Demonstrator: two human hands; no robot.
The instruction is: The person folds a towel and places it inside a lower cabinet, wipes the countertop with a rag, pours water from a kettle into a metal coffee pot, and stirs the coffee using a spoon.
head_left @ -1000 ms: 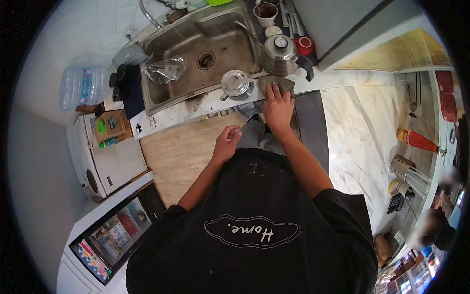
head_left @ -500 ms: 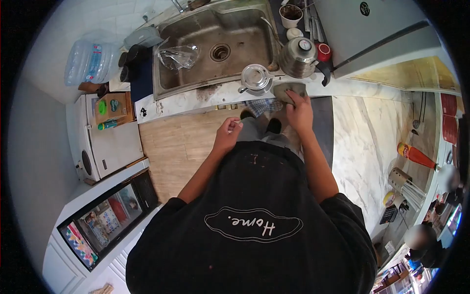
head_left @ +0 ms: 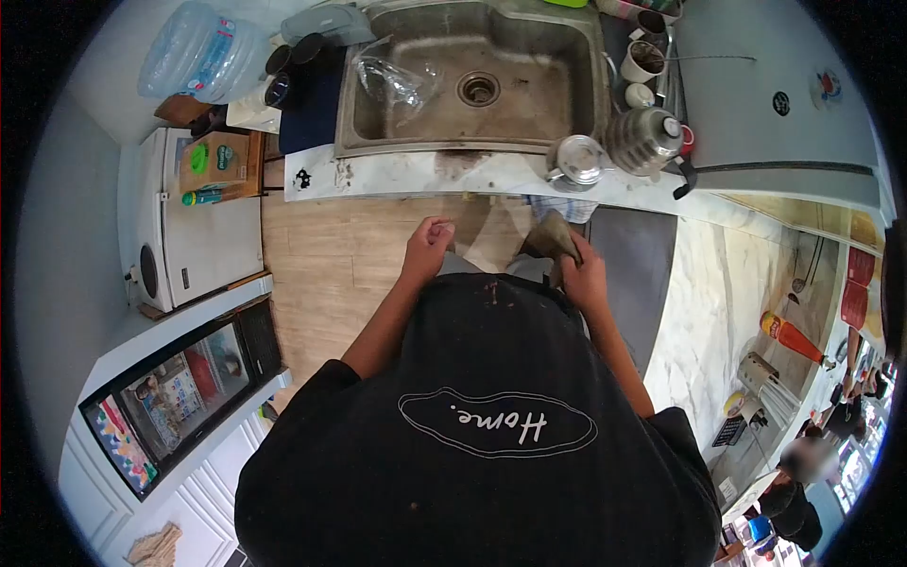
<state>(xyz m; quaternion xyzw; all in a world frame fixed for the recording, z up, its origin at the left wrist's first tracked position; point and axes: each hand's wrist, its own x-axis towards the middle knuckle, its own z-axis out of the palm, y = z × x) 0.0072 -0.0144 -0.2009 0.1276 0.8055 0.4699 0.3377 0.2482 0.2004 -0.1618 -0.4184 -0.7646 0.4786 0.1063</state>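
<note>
My right hand (head_left: pixel 583 273) is closed on a brownish-grey cloth (head_left: pixel 556 238), which hangs between my body and the counter's front edge. My left hand (head_left: pixel 428 248) is in front of my body over the floor, its fingers curled loosely; whether it holds anything is too small to tell. Beyond the cloth, a small glass pot with a metal lid (head_left: pixel 577 162) stands on the white counter strip (head_left: pixel 397 174). Right beside it is a steel gooseneck kettle (head_left: pixel 645 142) with a black handle. A checked cloth (head_left: pixel 564 208) hangs at the counter's front edge.
The steel sink (head_left: pixel 529 113) holds a clear plastic bag (head_left: pixel 395 83). At the left are a large water bottle (head_left: pixel 203 54) and a white appliance (head_left: pixel 210 236). A red-orange sauce bottle (head_left: pixel 792 337) lies at the right. Other people (head_left: pixel 792 510) are at the far lower right.
My right hand has lifted the cloth off the counter and drawn it back toward my body. My left hand stays in front of me. The view has shifted, with the sink now farther right.
</note>
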